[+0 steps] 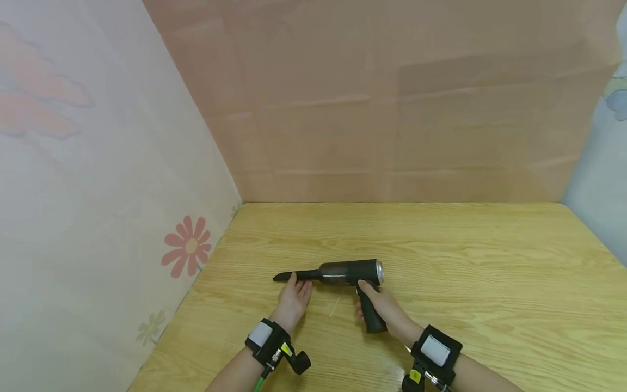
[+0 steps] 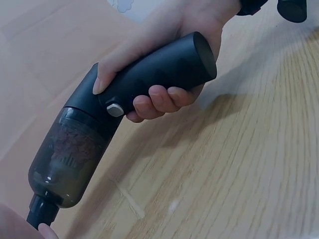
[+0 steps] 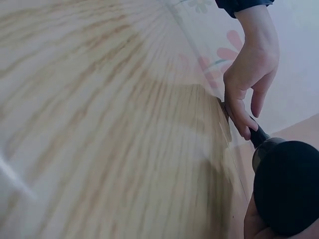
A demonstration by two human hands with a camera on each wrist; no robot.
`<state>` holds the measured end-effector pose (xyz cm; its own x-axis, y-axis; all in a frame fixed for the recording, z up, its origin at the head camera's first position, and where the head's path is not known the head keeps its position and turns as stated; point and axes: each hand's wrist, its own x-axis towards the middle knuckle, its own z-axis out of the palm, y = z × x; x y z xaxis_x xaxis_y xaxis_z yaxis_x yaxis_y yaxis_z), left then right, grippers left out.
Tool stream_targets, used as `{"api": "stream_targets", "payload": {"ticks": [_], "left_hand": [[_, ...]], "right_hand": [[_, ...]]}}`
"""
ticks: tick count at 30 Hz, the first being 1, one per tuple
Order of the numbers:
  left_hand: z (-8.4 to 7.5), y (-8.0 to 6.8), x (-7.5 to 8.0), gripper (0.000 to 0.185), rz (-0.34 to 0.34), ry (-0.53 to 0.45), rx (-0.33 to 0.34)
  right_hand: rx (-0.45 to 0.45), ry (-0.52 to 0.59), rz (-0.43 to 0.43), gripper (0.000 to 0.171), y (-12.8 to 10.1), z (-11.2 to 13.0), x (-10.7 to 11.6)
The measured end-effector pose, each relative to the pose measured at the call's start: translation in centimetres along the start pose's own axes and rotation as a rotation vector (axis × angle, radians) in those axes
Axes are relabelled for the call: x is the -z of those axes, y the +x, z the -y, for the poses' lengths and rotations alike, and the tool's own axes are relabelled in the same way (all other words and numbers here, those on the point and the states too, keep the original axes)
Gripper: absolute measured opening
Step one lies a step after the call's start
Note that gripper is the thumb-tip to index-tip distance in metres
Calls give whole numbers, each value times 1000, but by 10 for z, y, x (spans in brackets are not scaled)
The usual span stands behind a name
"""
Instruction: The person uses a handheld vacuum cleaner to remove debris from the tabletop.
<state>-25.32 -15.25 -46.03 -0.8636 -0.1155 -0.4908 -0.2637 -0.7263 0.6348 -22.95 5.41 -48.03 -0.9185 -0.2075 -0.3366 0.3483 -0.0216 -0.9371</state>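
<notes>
A black handheld vacuum cleaner is held level with its long narrow nozzle pointing left. Its see-through dust cup shows reddish-brown material inside. My right hand grips the handle, the thumb lying along its upper end and the fingers curled round it, close to a silvery button. At the nozzle, my left hand holds it from below, the thumb on one side and the fingers on the other. The right wrist view shows this left hand from the side.
A wood-grain table lies beneath the hands. On it, below the dust cup, is a thin pale strip. A flower-patterned wall borders the left side, and a brown panel rises along the back edge.
</notes>
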Motion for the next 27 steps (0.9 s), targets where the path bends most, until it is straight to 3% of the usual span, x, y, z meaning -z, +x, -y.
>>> {"api": "stream_targets", "payload": {"ticks": [9, 16, 21, 25, 27], "left_hand": [[2, 4, -12, 64, -6, 48, -13], [6, 10, -32, 61, 47, 44, -8], [10, 10, -56, 61, 91, 42, -34], [12, 8, -74, 59, 145, 29, -51], [13, 7, -81, 56, 153, 23, -59]], "right_hand": [[-11, 23, -4, 56, -2, 2, 12], [-7, 3, -14, 61, -4, 11, 35], [-9, 79, 94, 56, -5, 18, 67], [-20, 251, 221, 38, -6, 27, 90], [-13, 381, 348, 36, -7, 33, 100]]}}
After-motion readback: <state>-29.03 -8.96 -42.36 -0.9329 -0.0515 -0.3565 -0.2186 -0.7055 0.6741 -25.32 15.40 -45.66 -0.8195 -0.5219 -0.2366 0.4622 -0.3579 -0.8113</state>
